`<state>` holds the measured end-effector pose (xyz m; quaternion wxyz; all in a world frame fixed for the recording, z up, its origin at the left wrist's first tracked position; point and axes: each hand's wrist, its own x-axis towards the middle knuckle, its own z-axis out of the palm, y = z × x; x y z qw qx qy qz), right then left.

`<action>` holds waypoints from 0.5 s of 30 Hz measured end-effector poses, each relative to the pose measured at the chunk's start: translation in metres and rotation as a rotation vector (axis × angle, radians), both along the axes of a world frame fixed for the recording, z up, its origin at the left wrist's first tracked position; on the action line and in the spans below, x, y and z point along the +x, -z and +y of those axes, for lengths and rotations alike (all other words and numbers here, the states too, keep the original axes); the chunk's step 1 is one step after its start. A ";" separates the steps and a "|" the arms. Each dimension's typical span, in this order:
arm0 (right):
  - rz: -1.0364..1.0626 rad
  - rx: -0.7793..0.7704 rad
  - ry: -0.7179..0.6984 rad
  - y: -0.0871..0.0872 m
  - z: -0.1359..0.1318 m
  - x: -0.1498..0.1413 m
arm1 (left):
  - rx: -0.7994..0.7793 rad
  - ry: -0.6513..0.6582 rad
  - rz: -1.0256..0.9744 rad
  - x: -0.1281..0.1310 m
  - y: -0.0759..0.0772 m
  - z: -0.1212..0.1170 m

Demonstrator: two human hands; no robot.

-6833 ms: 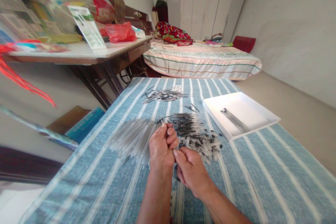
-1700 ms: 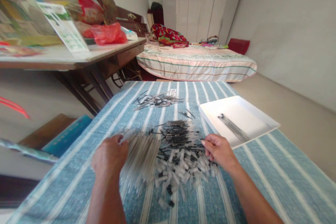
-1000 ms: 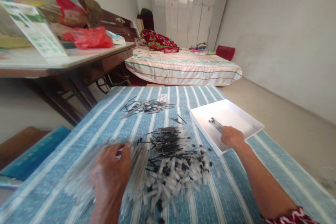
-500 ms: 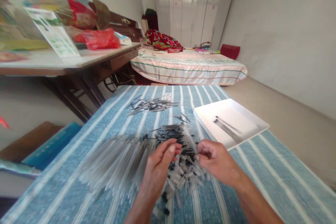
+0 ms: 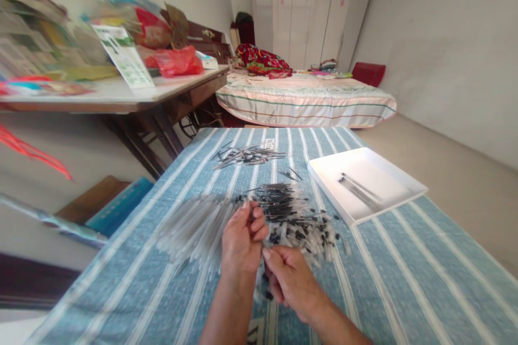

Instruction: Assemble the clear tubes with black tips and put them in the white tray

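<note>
My left hand [image 5: 245, 234] is closed, with its thumb against the curled fingers; what lies inside is hidden. Just below it, my right hand [image 5: 289, 277] pinches the end of a slim clear pen barrel, mostly covered by the two hands. Left of my hands spreads a pile of clear pen barrels [image 5: 194, 226]. A heap of clear pen caps with black ends [image 5: 319, 234] lies to their right. Dark, thin pen refills [image 5: 277, 197] are bunched beyond my fingers. In the shallow white box [image 5: 394, 172], a few black-tipped pens [image 5: 360, 190] lie side by side.
Another loose pile of dark thin sticks [image 5: 251, 155] sits toward the far edge of the striped tablecloth [image 5: 376, 264]. A side table [image 5: 121, 96] with bags and a red plastic bag [image 5: 178, 62] stands at left. Behind is a bed [image 5: 307, 99].
My right hand has moved left and nearer to me, from beside the box to against my left hand. My left fingers have curled further in. The view has turned slightly left.
</note>
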<state>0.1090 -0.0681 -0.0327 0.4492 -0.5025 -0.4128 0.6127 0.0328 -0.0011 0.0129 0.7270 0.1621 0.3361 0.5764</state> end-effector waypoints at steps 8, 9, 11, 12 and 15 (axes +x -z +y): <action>0.098 -0.030 -0.128 -0.001 -0.031 -0.007 | 0.151 -0.191 -0.003 -0.032 -0.023 0.016; 0.002 -0.012 -0.150 0.003 -0.039 -0.004 | 0.179 -0.218 -0.003 -0.040 -0.030 0.020; -0.231 0.123 -0.056 0.008 -0.049 0.006 | 0.238 -0.277 0.003 -0.051 -0.043 0.025; -0.315 0.162 -0.019 0.008 -0.049 0.014 | 0.249 -0.246 0.017 -0.052 -0.047 0.026; -0.628 0.287 0.114 0.002 -0.031 0.046 | 0.213 -0.022 0.084 -0.037 -0.043 0.020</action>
